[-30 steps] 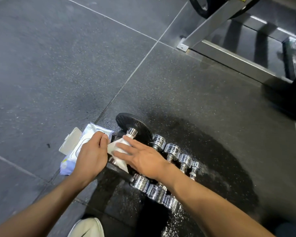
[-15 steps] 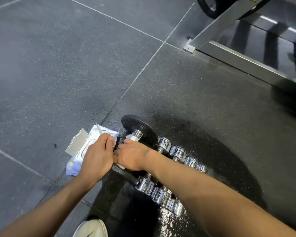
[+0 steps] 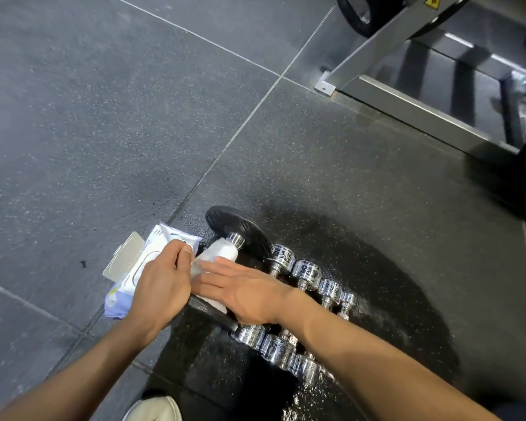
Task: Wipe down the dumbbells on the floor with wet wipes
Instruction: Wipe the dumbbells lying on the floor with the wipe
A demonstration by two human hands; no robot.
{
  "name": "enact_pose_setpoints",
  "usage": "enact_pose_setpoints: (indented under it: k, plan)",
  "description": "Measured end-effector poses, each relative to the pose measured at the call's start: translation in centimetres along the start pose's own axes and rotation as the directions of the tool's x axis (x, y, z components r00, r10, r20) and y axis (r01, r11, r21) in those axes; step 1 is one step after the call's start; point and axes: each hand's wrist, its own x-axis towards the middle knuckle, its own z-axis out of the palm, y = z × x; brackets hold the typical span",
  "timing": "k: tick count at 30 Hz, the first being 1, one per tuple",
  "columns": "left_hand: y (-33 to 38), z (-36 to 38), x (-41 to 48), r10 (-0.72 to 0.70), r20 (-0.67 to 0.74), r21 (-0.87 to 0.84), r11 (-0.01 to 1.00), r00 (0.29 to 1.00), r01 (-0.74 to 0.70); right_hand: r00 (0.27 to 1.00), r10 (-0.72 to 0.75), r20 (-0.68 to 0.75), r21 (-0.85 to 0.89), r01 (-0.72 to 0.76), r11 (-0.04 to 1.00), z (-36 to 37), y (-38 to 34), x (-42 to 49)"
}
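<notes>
1. The black-plated dumbbell (image 3: 240, 233) is lying on the floor (image 3: 104, 117) at lower centre. The wet wipe (image 3: 223, 253) and both hands are hiding its handle, and only a dark edge of its near end is showing below the right palm.
2. Small chrome dumbbells (image 3: 307, 271) are lying in a row just right of it on a wet, glistening patch, with the right forearm covering their middles.
3. The left hand (image 3: 161, 281) is resting over the wipes pack (image 3: 140, 268), left of the dumbbell. Its fingers are curling, and its thumb and forefinger are pinching the wipe's left edge.
4. The right hand (image 3: 246, 293) is lying flat with fingers straight and together, pressing the wipe onto the handle.
5. The pack's flip lid (image 3: 123, 258) is standing open, and its print is too blurred to read.
6. A yellow warning sticker (image 3: 431, 0) is sitting on the metal frame (image 3: 407, 113) at upper right, cut off by the top edge and illegible.
7. A pale shoe (image 3: 155, 408) is poking in at the bottom edge, partly cut off.
</notes>
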Motion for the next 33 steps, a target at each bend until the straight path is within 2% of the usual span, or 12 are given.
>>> enact_pose_setpoints:
  k: [3, 7, 14, 16, 18, 22, 24, 25, 27, 30, 32, 33]
  plan:
    - [0.0, 0.0, 0.0, 0.007, 0.006, -0.008, 1.000, 1.000, -0.007, 0.998, 0.029, -0.063, 0.070, -0.024, 0.997, 0.9, 0.0, -2.3]
    - [0.2, -0.1, -0.1, 0.005, 0.010, -0.003, 1.000, 1.000, -0.005, 0.992, 0.004, -0.124, 0.010, -0.002, 1.000, 2.0, 0.5, -2.8]
    - [0.7, -0.4, -0.2, -0.019, 0.011, 0.015, 1.000, 1.000, 0.019, 0.991, -0.112, -0.069, -0.243, 0.092, 0.966, 0.3, 2.9, 1.2]
    - [0.7, -0.4, -0.1, -0.037, 0.009, 0.014, 0.999, 0.999, 0.036, 0.998, -0.063, 0.024, -0.256, 0.067, 0.964, -0.9, 3.2, 2.9]
    - [0.8, -0.5, -0.2, -0.044, 0.013, 0.010, 0.999, 0.999, 0.044, 0.982, 0.058, 0.178, -0.281, -0.006, 0.960, -2.4, 3.5, 4.3]
    - [0.7, -0.4, -0.1, -0.042, 0.017, 0.004, 0.999, 0.999, 0.042, 0.872, 0.237, 0.428, -0.412, -0.046, 0.910, -4.6, 3.2, 6.7]
    - [0.6, -0.4, -0.1, -0.042, 0.015, 0.006, 0.999, 0.999, 0.042, 0.836, 0.259, 0.483, -0.406, -0.048, 0.913, -4.6, 2.5, 7.3]
    - [0.5, -0.3, -0.1, -0.038, 0.014, 0.006, 0.999, 0.999, 0.038, 0.844, 0.238, 0.480, -0.364, -0.054, 0.930, -4.2, 2.2, 7.2]
    - [0.5, -0.4, -0.1, -0.025, 0.010, 0.002, 1.000, 1.000, 0.025, 0.896, 0.157, 0.417, -0.258, -0.049, 0.965, -3.6, 1.6, 6.1]
    - [0.6, -0.3, -0.1, -0.019, 0.001, 0.001, 1.000, 1.000, 0.019, 0.991, 0.044, 0.126, -0.166, -0.022, 0.986, -1.4, 0.8, 3.4]
    - [0.3, -0.3, -0.2, -0.018, -0.005, 0.004, 1.000, 1.000, 0.018, 0.997, 0.032, -0.073, -0.036, -0.034, 0.999, 0.3, 0.2, 1.6]
    - [0.3, -0.3, -0.2, -0.010, -0.004, 0.000, 1.000, 1.000, 0.010, 0.992, 0.054, -0.114, 0.026, -0.051, 0.998, 0.8, -0.2, 0.8]
